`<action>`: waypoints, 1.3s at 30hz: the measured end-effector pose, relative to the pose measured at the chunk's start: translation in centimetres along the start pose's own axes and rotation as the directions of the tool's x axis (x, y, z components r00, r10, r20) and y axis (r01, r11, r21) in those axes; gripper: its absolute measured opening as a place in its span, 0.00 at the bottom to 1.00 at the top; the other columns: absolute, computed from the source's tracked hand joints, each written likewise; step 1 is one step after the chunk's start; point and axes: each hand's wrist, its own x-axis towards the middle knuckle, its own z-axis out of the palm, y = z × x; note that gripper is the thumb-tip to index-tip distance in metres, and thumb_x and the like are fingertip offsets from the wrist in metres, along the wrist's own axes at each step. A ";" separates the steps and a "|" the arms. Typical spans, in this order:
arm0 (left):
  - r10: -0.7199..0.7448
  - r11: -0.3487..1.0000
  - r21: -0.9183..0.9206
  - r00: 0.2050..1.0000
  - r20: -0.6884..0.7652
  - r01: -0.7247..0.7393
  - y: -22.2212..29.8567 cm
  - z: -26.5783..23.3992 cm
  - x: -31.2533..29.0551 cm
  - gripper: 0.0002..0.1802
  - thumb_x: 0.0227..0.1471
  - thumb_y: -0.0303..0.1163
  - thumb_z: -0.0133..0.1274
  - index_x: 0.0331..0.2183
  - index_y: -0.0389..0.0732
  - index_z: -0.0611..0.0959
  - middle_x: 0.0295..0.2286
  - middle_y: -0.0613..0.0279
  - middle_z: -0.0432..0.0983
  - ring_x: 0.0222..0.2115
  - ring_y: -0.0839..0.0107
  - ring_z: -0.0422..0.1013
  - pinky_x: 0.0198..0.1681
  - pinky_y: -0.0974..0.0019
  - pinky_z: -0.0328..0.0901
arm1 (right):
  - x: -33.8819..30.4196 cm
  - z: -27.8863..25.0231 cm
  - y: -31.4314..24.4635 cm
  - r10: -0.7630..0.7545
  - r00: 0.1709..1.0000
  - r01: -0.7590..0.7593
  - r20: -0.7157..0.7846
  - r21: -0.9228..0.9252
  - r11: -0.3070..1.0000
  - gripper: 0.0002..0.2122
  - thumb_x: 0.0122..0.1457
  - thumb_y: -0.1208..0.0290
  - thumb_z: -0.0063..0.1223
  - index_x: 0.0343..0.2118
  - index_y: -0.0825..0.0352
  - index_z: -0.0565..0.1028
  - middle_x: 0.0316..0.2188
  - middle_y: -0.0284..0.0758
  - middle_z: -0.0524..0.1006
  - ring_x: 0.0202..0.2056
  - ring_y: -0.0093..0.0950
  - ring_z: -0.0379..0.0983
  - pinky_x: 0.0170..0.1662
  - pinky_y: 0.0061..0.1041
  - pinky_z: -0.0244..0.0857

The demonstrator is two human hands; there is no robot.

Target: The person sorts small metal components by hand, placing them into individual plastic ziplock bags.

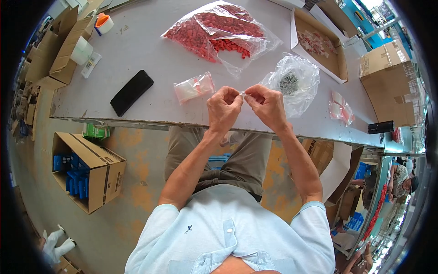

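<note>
My left hand (224, 107) and my right hand (267, 106) meet above the table's near edge, both closed in a pinch. Between their fingertips is a small clear plastic piece (242, 93), perhaps a little bag, mostly hidden by the fingers. Just left of my left hand lies a packet of small clear bags (194, 88) with red edges. An opened clear bag of small metal screws or nails (289, 84) sits close to my right hand. Farther back, a large clear bag is filled with small red plastic plugs (214, 34).
A black phone (132, 93) and a tape roll (104, 23) lie on the left. At the right are a shallow carton (338, 68) with small filled bags, another packet (341, 108), and a cardboard box (388, 82). A carton of blue boxes (107, 180) stands on the floor.
</note>
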 end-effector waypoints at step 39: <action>-0.155 0.889 -0.430 0.987 0.043 0.159 -2.0 -5.2 1.6 0.04 0.53 0.23 0.53 0.34 0.36 0.80 0.26 0.63 0.77 0.24 0.73 0.73 0.28 0.67 0.70 | 18.0 7.1 4.3 -0.620 0.762 0.634 0.186 -0.409 0.656 0.11 0.58 0.82 0.50 0.43 0.69 0.78 0.45 0.49 0.79 0.44 0.52 0.77 0.45 0.45 0.73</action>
